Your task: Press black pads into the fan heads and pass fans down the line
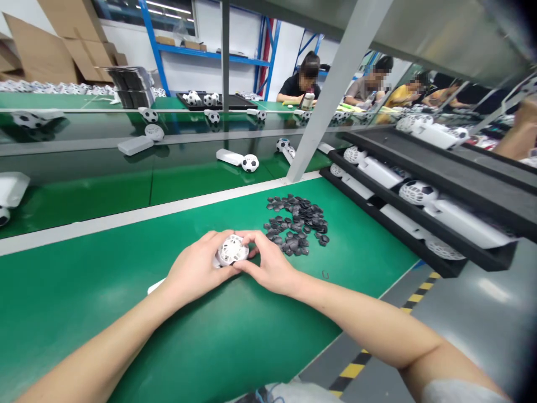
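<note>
Between my hands, just above the green tabletop, is a white football-shaped piece [233, 249] with an openwork pattern of gaps. My left hand [197, 266] is closed round its left side. With thumb and fingertips, my right hand [268, 263] grips its right edge. A white end [156, 286] sticks out from under my left wrist; whether it joins the ball is hidden. Close beyond my right hand lies a loose pile of small black pentagon-like pieces [300, 221]. A tiny dark bent bit [325, 274] rests to the right of my right wrist.
Stacked black trays [440, 184] of white handled balls stand at the right, beside a slanted metal post [331, 95]. Beyond the pale ledge [168, 210], a green conveyor carries several handled football pieces [250, 163]. Several people [300, 84] sit at work at the back.
</note>
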Available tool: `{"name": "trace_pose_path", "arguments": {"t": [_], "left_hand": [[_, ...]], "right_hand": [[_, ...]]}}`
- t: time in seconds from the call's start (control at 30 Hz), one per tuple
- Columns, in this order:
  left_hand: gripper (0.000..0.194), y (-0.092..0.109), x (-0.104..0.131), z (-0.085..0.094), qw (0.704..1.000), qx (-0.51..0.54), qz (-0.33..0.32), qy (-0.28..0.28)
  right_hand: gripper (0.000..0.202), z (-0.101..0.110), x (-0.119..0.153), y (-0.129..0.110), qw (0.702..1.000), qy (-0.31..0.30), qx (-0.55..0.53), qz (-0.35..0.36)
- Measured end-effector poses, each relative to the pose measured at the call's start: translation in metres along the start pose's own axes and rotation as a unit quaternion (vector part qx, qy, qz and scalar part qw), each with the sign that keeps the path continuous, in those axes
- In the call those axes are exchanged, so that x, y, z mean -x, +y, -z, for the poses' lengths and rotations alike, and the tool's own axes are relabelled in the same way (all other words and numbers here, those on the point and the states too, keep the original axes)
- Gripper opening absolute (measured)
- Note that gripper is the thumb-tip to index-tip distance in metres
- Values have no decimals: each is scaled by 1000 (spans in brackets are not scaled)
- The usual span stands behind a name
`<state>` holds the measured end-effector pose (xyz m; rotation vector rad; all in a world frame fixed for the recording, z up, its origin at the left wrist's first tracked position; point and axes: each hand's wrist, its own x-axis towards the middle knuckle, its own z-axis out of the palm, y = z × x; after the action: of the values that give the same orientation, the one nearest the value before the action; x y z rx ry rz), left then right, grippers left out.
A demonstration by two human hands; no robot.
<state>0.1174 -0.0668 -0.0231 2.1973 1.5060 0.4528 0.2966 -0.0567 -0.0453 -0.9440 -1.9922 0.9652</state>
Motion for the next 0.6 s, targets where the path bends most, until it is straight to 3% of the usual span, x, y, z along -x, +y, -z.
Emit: {"name": "trace_pose_path", "arguments": {"t": [0.1,0.2,0.27,0.53,0.6], "left_hand": [[58,0,-2,0,1000,-9,12,-13],[65,-1,-3,0,999,-32,32,-21],[65,-2,-4,0,998,-45,34,-23],[62,-10,-6,12,995,-99,-24,-20],[64,-12,-6,13,993,-107,-41,-18]], "right_hand": [[14,28,-14,13,993,10,111,-29],[13,61,-29,32,940,47,327,-87],[14,74,-34,42,916,31,385,-111],[19,68,-32,42,904,-22,421,-75],[19,66,-28,34,918,-18,389,-67]]}}
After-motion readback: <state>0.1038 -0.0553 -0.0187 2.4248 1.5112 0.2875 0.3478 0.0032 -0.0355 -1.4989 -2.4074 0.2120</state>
